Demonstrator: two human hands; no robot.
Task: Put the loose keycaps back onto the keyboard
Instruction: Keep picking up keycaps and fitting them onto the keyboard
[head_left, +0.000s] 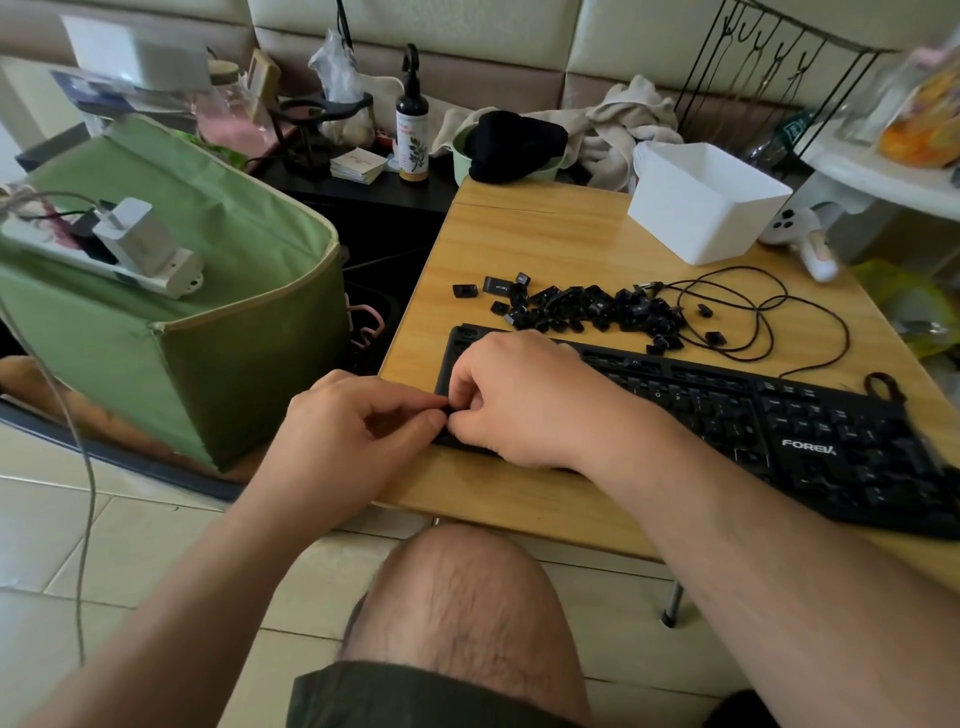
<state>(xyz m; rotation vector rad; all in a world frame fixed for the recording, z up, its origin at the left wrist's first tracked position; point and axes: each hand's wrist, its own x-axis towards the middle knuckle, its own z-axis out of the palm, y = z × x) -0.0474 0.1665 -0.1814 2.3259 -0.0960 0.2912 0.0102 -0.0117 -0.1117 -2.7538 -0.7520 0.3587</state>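
Note:
A black keyboard lies slanted across the wooden table, with many sockets on its left part bare. Behind it sits a pile of several loose black keycaps. My left hand and my right hand meet at the keyboard's near left corner. Both pinch a small black keycap between their fingertips, right at the keyboard's edge. The cap is mostly hidden by the fingers.
A white plastic box stands at the table's back right, with the keyboard's black cable looped before it. A green fabric bin holding a power strip stands left of the table. My bare knee is below the table's front edge.

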